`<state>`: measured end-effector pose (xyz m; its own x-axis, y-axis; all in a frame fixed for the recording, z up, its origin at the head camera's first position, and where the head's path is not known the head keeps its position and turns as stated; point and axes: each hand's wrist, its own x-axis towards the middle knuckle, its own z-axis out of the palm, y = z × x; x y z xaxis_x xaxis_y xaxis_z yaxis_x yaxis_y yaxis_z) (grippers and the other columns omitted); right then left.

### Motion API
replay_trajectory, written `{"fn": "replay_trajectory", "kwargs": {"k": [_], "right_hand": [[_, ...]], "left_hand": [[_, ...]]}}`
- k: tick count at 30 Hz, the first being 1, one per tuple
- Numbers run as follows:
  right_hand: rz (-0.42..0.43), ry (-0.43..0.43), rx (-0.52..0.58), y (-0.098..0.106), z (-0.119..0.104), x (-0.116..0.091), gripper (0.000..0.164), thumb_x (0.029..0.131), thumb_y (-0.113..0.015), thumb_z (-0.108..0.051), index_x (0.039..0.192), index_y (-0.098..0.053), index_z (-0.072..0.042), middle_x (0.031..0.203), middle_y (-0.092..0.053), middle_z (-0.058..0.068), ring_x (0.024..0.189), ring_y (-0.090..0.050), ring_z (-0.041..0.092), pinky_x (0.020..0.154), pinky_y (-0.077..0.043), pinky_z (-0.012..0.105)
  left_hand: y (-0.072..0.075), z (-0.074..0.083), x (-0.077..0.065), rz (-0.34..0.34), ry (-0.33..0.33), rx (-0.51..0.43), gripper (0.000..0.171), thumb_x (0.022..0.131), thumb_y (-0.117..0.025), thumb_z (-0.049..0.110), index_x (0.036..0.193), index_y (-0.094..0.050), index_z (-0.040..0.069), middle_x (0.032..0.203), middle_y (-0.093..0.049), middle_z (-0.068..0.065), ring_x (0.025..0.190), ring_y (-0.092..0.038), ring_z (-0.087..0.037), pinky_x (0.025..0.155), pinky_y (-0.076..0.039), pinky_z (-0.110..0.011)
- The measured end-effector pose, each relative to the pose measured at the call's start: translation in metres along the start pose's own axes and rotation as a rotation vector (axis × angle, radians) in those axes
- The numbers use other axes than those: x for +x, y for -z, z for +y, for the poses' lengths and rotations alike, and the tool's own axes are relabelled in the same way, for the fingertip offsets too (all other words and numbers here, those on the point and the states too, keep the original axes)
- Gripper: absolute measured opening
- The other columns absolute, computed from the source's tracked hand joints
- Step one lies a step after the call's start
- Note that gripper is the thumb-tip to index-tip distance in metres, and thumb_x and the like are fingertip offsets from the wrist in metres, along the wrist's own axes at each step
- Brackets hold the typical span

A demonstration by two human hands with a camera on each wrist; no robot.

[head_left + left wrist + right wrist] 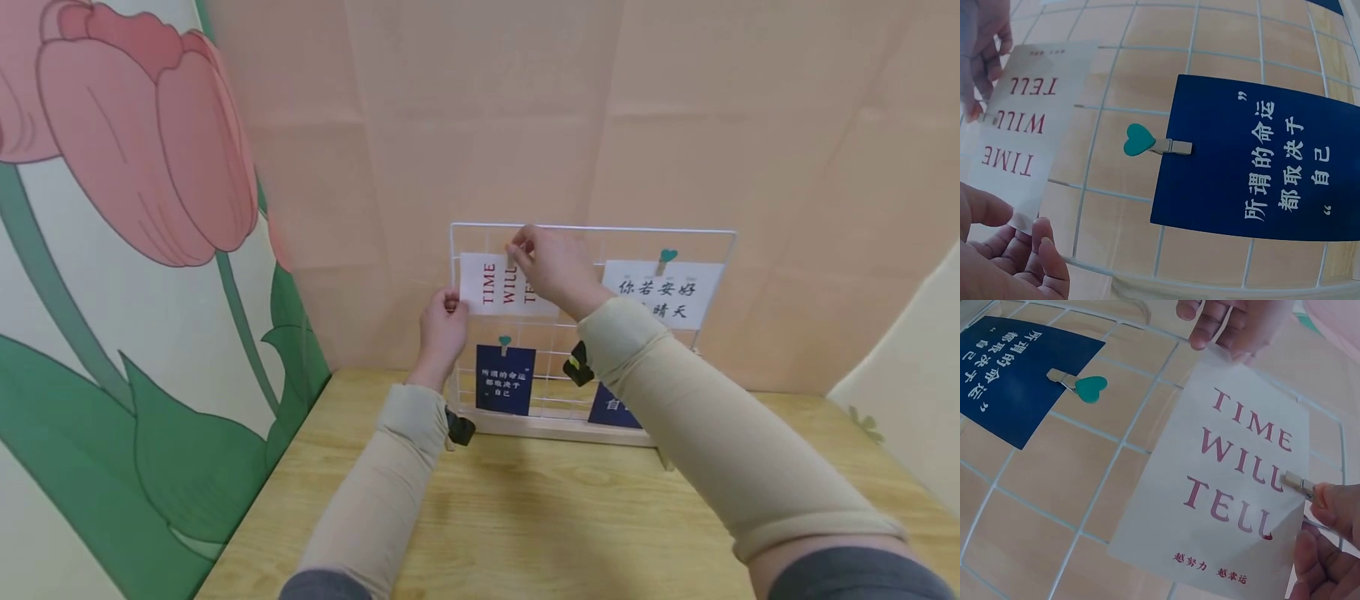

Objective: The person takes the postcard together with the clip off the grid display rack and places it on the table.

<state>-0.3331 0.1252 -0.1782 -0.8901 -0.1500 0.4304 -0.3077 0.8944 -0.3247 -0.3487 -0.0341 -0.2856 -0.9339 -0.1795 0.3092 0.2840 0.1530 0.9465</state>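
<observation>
Head view: left hand [442, 327] pinches card [491, 283] edge; right hand [551, 265] pinches clip [1297, 484] atop it.

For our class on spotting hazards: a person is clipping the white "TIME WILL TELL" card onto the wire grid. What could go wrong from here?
1. The white card is held by the left hand only at one corner; it may tilt or slip before the clip bites.
2. The wooden clip pinched in the right hand sits at the card's edge and might miss the wire grid.
3. The right forearm passes close over the navy card and could knock it.
</observation>
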Motion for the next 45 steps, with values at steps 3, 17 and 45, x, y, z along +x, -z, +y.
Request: {"fn": "replay_trajectory", "kwargs": {"k": [3,17,45], "right_hand": [[-0.013,-0.006,0.018,0.002,0.000,0.000,0.030,0.110,-0.052,-0.033,0.125,-0.063,-0.010,0.109,-0.069,0.010,0.093,-0.064,0.027,0.078,-0.054,0.040],[0.047,-0.039,0.201,-0.002,-0.001,-0.002,0.026,0.109,-0.054,-0.027,0.122,-0.066,-0.008,0.111,-0.067,0.012,0.097,-0.063,0.027,0.081,-0.054,0.039],[-0.006,-0.035,0.421,0.012,0.043,-0.112,0.043,0.109,-0.051,-0.039,0.126,-0.063,-0.001,0.114,-0.067,0.016,0.099,-0.060,0.027,0.080,-0.050,0.037]], "left_hand": [[0.000,0.001,0.001,0.001,0.003,0.007,0.019,0.103,-0.055,0.006,0.119,-0.060,-0.002,0.109,-0.058,-0.012,0.095,-0.055,-0.023,0.083,-0.050,-0.035],[0.002,0.001,0.001,0.008,0.019,-0.029,0.016,0.101,-0.056,0.003,0.115,-0.062,-0.001,0.105,-0.058,-0.010,0.089,-0.053,-0.020,0.076,-0.048,-0.030],[0.049,-0.004,-0.060,-0.185,0.021,-0.150,0.015,0.103,-0.055,0.000,0.117,-0.059,-0.002,0.107,-0.063,-0.011,0.094,-0.058,-0.024,0.087,-0.049,-0.037]]}}
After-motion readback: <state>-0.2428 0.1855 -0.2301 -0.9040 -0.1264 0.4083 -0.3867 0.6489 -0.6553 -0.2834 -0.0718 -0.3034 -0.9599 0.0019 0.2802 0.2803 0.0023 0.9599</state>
